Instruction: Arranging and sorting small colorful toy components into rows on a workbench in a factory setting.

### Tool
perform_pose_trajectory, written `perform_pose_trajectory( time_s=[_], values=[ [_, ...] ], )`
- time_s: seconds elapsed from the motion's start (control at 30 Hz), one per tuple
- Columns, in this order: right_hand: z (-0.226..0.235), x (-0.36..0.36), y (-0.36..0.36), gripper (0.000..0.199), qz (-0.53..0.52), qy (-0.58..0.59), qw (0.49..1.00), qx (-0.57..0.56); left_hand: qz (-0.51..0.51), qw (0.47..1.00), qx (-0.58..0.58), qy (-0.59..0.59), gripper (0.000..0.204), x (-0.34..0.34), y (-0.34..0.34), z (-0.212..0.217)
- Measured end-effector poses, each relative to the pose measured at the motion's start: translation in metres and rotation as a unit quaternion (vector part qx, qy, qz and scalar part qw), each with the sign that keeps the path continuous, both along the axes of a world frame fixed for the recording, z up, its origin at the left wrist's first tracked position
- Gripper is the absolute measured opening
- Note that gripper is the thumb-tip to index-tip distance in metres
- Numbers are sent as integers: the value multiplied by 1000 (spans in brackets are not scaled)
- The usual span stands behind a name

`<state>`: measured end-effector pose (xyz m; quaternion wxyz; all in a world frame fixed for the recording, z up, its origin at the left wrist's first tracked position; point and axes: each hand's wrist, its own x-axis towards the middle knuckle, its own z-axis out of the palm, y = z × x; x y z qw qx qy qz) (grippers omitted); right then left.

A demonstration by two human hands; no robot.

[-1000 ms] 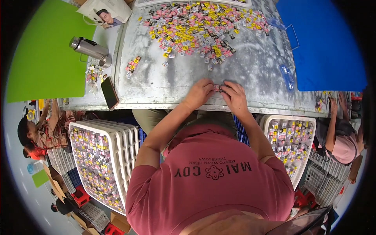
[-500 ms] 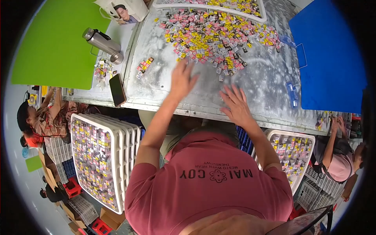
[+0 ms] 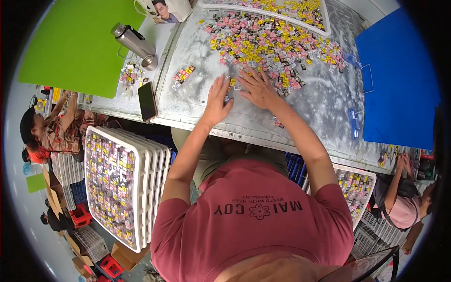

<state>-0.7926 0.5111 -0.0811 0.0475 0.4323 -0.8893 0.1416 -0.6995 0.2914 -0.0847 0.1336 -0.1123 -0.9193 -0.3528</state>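
Note:
A wide heap of small flat tiles [image 3: 268, 42] in pink, yellow, black and white covers the far middle of the metal table. At the heap's near side, my right hand [image 3: 260, 91] rests palm down with its fingers spread. Left of it, my left hand [image 3: 217, 102] lies flat on the tabletop, fingers stretched forward. Between the two hands are a few loose tiles [image 3: 236, 87], partly covered by the fingers. Under my right forearm, near the table's front edge, sit a few more tiles [image 3: 277, 122]. A small cluster of tiles [image 3: 183, 76] stands apart on the left.
A white tray [image 3: 263, 11] of tiles stands behind the heap. To the left are a phone [image 3: 147, 101], a steel flask [image 3: 134, 41] and a green board [image 3: 75, 47]; a blue board [image 3: 399, 75] is right. Tile-filled trays [image 3: 136, 188] flank me. Co-workers sit at both sides.
My right hand has moved left and forward to the heap's near edge. My left hand has drawn slightly left. Loose tiles now show between the hands and near the front edge. The view has shifted.

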Motion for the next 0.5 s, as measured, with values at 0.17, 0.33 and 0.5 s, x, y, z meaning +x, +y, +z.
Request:
perform_pose_trajectory(
  time_s=[0.17,0.33,0.5],
  values=[
    [8,9,-4,56,22,28,999,-31,12,999,-16,43,51,17,-13,2],
    [8,6,-20,36,53,29,987,-152,16,995,-27,91,37,19,-7,1],
    [7,5,-22,27,51,13,984,-171,59,997,-4,58,37,20,-7,-1]
  ],
)
